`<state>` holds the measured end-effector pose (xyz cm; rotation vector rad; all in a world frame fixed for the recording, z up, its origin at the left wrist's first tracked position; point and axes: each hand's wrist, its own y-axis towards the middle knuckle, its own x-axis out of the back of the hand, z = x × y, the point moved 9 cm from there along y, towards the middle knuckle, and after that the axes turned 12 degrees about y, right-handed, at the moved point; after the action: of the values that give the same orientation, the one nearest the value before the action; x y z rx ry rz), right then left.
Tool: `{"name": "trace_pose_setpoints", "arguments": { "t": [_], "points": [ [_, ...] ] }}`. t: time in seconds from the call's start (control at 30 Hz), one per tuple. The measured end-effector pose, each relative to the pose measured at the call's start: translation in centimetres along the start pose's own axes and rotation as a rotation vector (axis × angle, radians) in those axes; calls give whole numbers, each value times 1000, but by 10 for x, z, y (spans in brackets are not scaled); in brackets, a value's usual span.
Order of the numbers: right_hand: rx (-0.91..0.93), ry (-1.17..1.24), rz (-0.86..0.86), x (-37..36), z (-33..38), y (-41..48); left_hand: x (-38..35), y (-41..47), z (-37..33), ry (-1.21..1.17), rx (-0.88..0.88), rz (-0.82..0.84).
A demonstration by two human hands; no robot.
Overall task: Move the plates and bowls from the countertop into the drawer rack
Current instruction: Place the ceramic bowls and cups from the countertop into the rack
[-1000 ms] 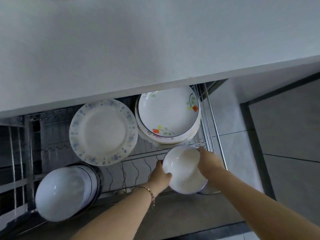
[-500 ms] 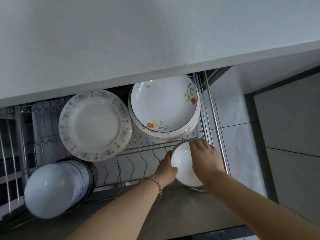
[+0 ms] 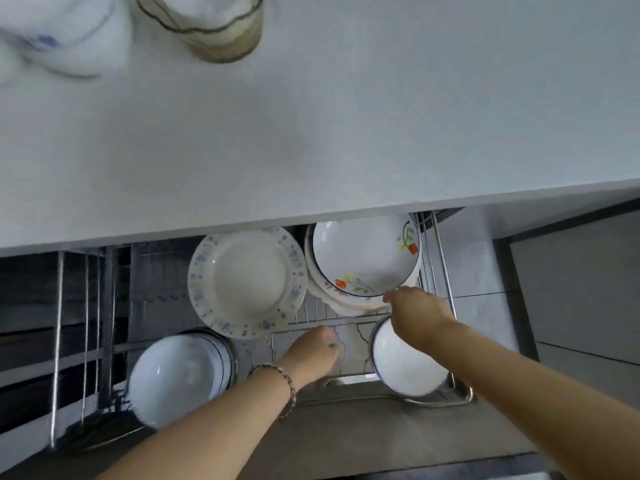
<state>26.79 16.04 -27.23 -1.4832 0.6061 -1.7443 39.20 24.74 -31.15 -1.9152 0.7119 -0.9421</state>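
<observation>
The left hand (image 3: 311,353) hovers over the bare wires of the rack (image 3: 313,315), fingers loosely curled, empty. The right hand (image 3: 415,315) hangs relaxed and empty above the bowl (image 3: 405,367), which sits in the rack's front right corner. Its fingertips reach the rim of the flower plates (image 3: 363,258); contact cannot be told. A blue-edged plate (image 3: 247,282) and a bowl stack (image 3: 176,375) lie further left. More dishes (image 3: 207,26) stand on the countertop (image 3: 346,133).

Head view looks steeply down over countertop (image 3: 311,133).
</observation>
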Motion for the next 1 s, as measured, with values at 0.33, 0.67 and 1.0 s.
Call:
{"name": "trace_pose_setpoints", "arguments": {
  "t": [0.33,0.67,1.0],
  "points": [
    [223,197,-106,124,212,-29,251,-136,88,-386,-118,-568],
    [-25,1553,-137,215,380,80,399,-160,224,-545,-3,-746],
    [12,1630,-349,214,382,102,368,-147,249,-660,-19,-636]
  ]
}}
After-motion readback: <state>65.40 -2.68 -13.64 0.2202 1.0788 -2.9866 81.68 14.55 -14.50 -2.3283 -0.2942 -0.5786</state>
